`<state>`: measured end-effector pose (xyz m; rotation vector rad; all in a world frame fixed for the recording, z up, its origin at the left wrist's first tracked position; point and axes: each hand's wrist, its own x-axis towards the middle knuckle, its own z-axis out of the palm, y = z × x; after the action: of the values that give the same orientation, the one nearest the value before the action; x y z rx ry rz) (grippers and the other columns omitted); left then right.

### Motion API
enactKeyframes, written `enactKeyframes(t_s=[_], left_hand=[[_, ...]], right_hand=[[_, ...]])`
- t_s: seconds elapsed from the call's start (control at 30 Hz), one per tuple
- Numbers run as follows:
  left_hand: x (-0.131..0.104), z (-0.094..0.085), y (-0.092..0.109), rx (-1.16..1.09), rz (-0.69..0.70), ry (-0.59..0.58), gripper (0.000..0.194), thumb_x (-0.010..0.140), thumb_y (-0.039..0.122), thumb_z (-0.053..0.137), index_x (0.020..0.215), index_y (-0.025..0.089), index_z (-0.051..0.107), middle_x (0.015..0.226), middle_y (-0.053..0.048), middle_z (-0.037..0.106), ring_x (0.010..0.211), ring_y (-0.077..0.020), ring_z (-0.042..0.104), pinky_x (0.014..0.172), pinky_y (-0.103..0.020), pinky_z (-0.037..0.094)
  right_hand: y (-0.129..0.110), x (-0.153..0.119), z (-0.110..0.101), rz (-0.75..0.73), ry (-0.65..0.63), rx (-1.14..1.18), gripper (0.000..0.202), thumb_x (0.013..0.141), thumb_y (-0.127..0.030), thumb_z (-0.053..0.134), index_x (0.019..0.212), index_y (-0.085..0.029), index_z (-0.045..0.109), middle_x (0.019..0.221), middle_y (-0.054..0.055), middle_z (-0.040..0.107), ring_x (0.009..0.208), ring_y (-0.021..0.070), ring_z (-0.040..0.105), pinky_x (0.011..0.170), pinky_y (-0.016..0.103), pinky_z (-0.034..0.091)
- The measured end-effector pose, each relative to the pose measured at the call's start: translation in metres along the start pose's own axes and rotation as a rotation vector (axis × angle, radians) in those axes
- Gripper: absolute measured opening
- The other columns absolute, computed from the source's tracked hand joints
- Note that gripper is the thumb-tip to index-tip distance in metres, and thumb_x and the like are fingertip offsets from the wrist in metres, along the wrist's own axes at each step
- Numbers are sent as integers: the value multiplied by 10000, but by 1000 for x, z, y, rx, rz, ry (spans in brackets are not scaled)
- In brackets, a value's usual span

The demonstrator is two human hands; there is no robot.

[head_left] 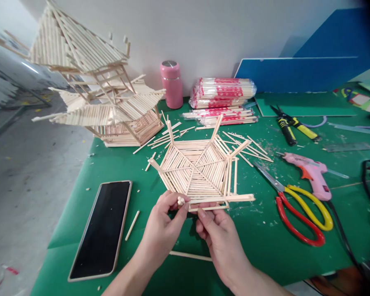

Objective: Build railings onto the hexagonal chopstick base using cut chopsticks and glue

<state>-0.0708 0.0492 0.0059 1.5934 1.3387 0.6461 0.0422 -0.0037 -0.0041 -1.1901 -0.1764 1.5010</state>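
A hexagonal frame of wooden sticks lies on the green table, with upright posts at several corners and spokes meeting in its middle. At its near left corner, my left hand is closed, thumb and fingers pinching the post end. My right hand pinches a short wooden stick against the near edge of the frame. Another loose stick lies on the table below my hands.
A stick pagoda model stands at the back left. Around lie a phone, scissors, a pink glue gun, pliers and cut sticks. Behind are a pink flask and bagged sticks.
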Motion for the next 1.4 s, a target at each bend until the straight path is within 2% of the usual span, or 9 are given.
enactKeyframes(t_s=[0.57,1.1,1.3,1.4], left_hand=[[1,1,-3,8,19,5,157,774,300,498,778,168,583,768,-47,554,725,-193,551,678,-328,443],[1,3,-5,0,4,31,143,762,302,514,771,177,583,718,-23,551,681,-171,544,635,-288,441],[2,1,-2,15,40,23,145,771,288,513,734,168,586,730,-22,563,656,-147,534,630,-272,436],[0,-3,0,32,76,-9,140,782,274,511,778,166,600,734,-19,571,641,-133,523,610,-256,436]], right_hand=[[2,0,0,-34,-3,-19,216,700,-317,675,795,-144,587,608,-42,563,494,39,453,453,163,314],[1,1,-2,-32,-5,-28,232,706,-298,669,815,-151,526,620,-36,590,484,49,483,443,173,322],[0,1,-2,-45,2,-10,251,674,-311,695,793,-153,540,640,-22,613,472,49,475,433,174,321],[0,1,-2,-46,8,-11,257,661,-316,701,788,-147,555,632,-21,605,478,54,473,430,174,320]])
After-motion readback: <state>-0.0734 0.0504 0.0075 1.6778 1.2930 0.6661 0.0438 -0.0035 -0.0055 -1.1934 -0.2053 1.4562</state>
